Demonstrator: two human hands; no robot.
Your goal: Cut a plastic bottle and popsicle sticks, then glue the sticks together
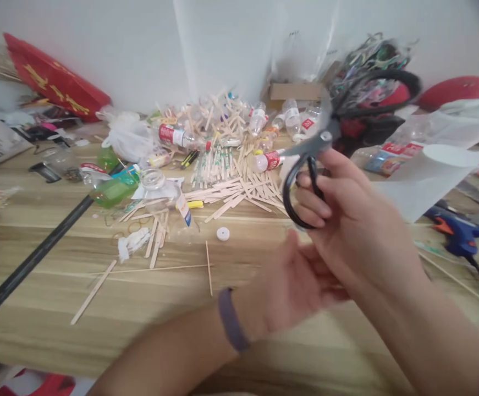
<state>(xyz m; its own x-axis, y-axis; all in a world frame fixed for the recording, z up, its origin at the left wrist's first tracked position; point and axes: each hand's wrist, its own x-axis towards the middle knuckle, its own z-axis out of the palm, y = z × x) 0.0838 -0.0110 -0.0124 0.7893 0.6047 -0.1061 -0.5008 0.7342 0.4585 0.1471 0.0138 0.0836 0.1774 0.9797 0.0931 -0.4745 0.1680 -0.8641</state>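
My right hand (346, 203) holds a pair of black-handled scissors (325, 137) raised over the table, its fingers wrapped round one handle loop and the pivot area. The other loop points up and right. Below it, my left hand (297, 280) is slightly blurred, palm turned up, with its fingers apart and nothing seen in it. A purple band circles the left wrist. A small white cap (223, 234) and a short thin stick (209, 268) lie on the wooden table (173, 324) left of my hands.
Behind lie piled wooden sticks (239, 192), plastic bottles (177, 136) and a cardboard box (296, 91). A green bottle (115, 190) and a long black rod (37, 258) are at left. At right are a blue glue gun (460, 231) and a curled white sheet (416, 181).
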